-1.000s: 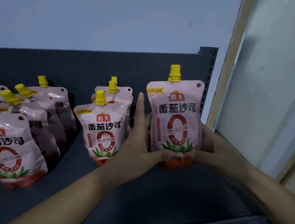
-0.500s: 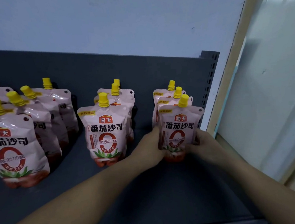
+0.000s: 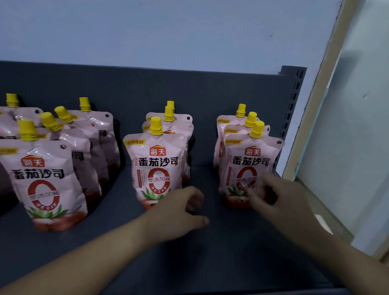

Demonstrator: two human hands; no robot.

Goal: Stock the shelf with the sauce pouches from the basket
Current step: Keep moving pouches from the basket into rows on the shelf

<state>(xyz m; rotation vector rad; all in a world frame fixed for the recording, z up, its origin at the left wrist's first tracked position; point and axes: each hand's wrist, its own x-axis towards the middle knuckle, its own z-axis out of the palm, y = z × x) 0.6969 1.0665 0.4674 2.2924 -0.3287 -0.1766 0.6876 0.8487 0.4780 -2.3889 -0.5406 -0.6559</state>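
Observation:
Pink sauce pouches with yellow caps stand upright in rows on the dark grey shelf (image 3: 221, 251). The rightmost row's front pouch (image 3: 249, 163) stands on its own, two more behind it. My right hand (image 3: 275, 194) hovers just in front of its lower right, fingers loosely curled and blurred, holding nothing. My left hand (image 3: 180, 214) lies between that row and the middle row's front pouch (image 3: 157, 167), fingers half curled and empty. The basket is out of view.
More pouch rows stand to the left, the nearest front pouch (image 3: 46, 181) large in view. The shelf's perforated upright (image 3: 291, 106) closes the right end, with a pale wall and a frame (image 3: 324, 89) beyond it. Bare shelf floor lies in front.
Both hands set the pouch down at the front of the rightmost row, let go of it and drew back toward me. The pouch now stands free.

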